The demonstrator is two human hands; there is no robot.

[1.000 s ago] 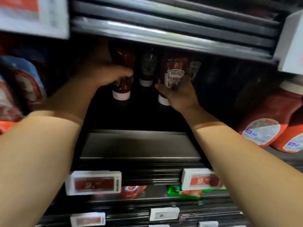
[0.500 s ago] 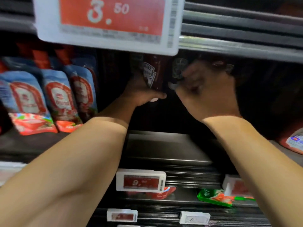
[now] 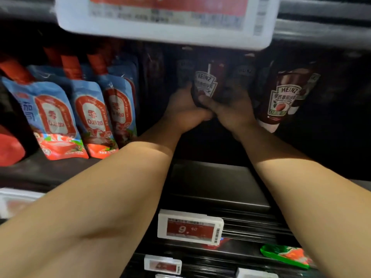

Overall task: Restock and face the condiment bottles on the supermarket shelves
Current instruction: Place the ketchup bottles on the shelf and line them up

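Head view: both the left hand [image 3: 184, 109] and right hand [image 3: 230, 111] have their grip wrapped around one Heinz ketchup bottle [image 3: 206, 85] deep on the dark shelf [image 3: 216, 185]. Best bet is probably sliding it forward upright, label out, next to the other Heinz bottle [image 3: 285, 99].

1. Both hands, left hand [image 3: 185, 109] and right hand [image 3: 230, 111], close their grip on the held Heinz bottle [image 3: 206, 85], filling the gap around it
2. Just right of that bottle, a second Heinz bottle [image 3: 283, 97] blocks the way
3. Well left of it, blue pouches [image 3: 88, 113] form a wall
4. Above it, the big price tag [image 3: 166, 23] hangs low
5. Below it, bare dark shelf [image 3: 216, 183] lies open
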